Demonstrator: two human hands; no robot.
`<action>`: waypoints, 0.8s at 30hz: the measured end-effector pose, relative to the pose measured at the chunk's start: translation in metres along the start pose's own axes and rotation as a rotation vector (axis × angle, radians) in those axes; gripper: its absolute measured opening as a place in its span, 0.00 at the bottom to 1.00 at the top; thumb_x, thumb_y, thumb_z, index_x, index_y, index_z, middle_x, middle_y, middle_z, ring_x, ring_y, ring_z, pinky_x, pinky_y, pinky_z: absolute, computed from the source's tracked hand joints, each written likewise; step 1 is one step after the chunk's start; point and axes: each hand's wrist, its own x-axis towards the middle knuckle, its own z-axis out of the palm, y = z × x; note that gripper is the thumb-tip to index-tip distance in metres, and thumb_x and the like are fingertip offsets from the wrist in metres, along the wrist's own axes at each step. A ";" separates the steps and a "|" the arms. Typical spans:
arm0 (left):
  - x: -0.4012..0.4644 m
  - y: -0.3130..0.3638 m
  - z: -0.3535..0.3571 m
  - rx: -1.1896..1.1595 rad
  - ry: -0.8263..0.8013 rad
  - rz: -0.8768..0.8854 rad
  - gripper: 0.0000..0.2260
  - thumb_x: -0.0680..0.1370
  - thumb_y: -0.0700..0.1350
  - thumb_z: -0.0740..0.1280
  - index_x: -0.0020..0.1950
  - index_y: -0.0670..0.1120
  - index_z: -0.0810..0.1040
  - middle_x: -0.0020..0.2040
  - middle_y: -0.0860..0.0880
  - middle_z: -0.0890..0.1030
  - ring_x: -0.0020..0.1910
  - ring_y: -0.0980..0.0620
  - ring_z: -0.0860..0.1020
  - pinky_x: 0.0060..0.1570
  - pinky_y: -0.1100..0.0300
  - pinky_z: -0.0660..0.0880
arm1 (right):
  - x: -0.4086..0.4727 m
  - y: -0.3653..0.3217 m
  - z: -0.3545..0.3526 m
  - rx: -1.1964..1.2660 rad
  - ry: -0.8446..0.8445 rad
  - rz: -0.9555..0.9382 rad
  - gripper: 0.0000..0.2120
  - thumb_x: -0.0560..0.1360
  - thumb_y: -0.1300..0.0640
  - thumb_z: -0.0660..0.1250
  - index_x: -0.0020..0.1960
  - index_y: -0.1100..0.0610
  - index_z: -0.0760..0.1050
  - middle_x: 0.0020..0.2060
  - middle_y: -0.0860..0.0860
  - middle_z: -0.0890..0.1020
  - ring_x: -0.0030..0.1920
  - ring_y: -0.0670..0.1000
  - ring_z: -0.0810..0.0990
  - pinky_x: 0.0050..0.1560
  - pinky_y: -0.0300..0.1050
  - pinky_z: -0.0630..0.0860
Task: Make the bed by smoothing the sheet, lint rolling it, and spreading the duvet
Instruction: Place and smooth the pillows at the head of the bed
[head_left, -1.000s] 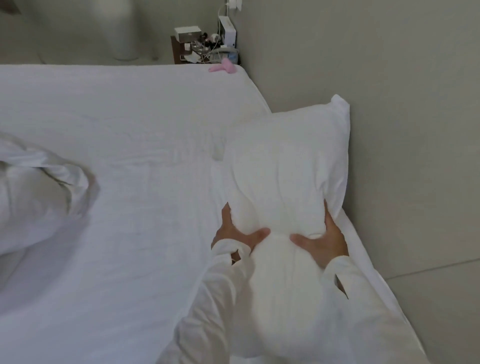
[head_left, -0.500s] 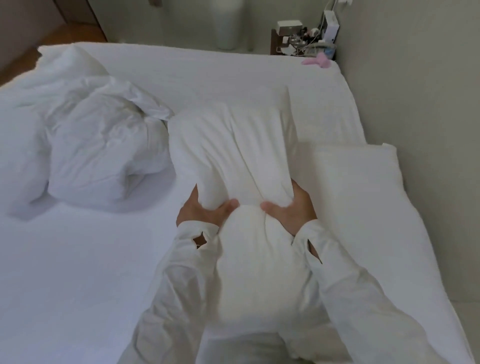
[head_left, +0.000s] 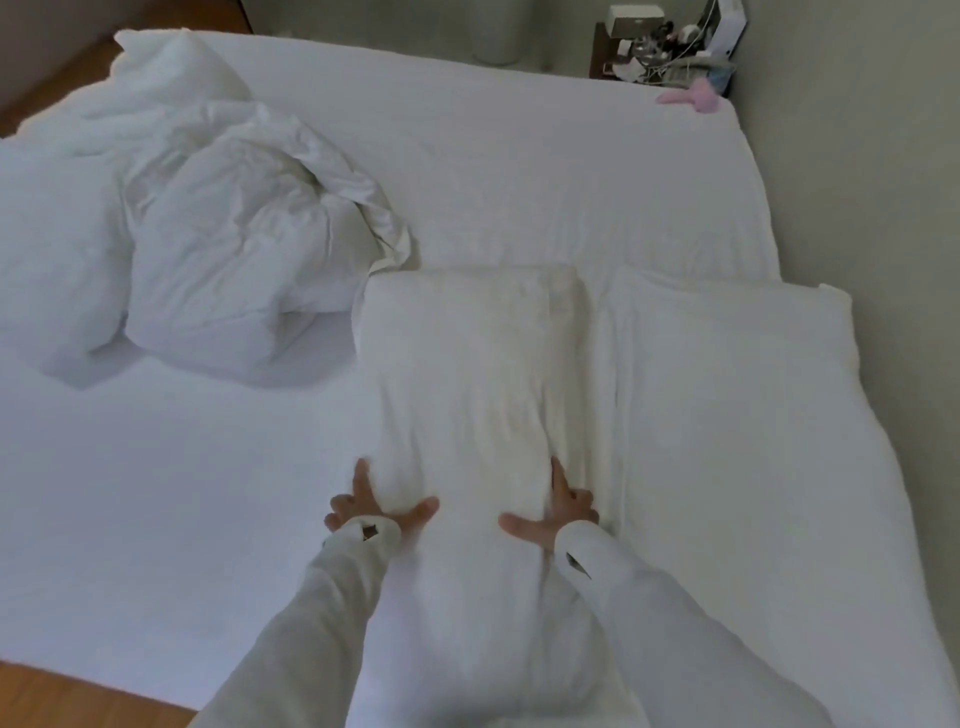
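Hands, left (head_left: 366, 506) and right (head_left: 558, 512), fingers spread flat on pillow (head_left: 483, 374); crumpled duvet (head_left: 244, 239) on sheet (head_left: 156, 467).

Single head view, looking forward-down over bed (head_left: 208, 493), close.

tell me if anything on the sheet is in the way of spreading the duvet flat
Yes. Two pillows lie on the sheet near the wall: one under both hands, another beside it. A pink item sits at the far corner. The duvet is bunched on the far left.
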 end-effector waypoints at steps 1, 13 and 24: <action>0.006 0.004 -0.003 -0.044 0.025 0.007 0.56 0.57 0.70 0.73 0.74 0.63 0.41 0.66 0.43 0.63 0.66 0.40 0.63 0.65 0.43 0.64 | 0.003 -0.005 -0.002 0.013 0.011 0.010 0.61 0.61 0.32 0.74 0.76 0.39 0.33 0.75 0.55 0.50 0.74 0.62 0.55 0.74 0.54 0.57; -0.032 0.067 0.071 0.026 0.420 0.184 0.29 0.80 0.47 0.57 0.78 0.52 0.46 0.78 0.47 0.48 0.76 0.43 0.48 0.73 0.47 0.48 | 0.029 0.033 -0.041 0.133 -0.092 -0.248 0.43 0.73 0.42 0.71 0.79 0.49 0.51 0.72 0.51 0.68 0.72 0.53 0.67 0.72 0.48 0.63; -0.151 0.194 0.244 -0.025 -0.323 0.352 0.53 0.59 0.75 0.67 0.74 0.65 0.39 0.76 0.48 0.52 0.75 0.43 0.56 0.71 0.43 0.60 | 0.022 0.213 -0.159 -0.198 0.589 0.044 0.65 0.60 0.23 0.66 0.75 0.49 0.26 0.76 0.60 0.32 0.76 0.58 0.31 0.73 0.61 0.35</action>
